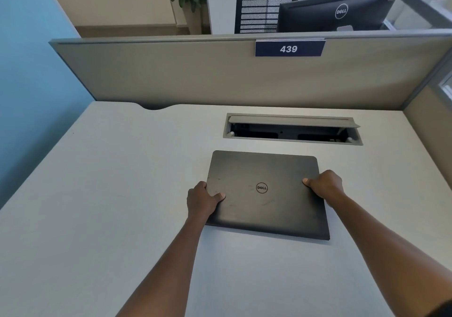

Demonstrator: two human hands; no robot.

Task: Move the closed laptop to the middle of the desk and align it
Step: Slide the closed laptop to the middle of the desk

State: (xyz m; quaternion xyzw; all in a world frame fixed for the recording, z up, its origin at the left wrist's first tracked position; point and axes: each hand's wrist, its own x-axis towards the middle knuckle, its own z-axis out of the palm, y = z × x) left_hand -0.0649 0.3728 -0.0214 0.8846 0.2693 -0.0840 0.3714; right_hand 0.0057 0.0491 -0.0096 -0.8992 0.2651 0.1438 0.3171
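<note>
A closed, dark grey, flat laptop (265, 194) lies on the pale grey desk top (110, 194), just short of the open cable hatch (292, 129) at its twelve o'clock. The left hand (201, 200) clamps its nine o'clock edge, thumb on the lid, fingers tucked under; the right hand (324, 185) grips the three o'clock edge likewise. Beyond stands a beige fabric partition (195, 74) bearing a blue "439" plate (289, 48), with a black monitor (340, 10) and mesh chair (261, 10) behind.
</note>
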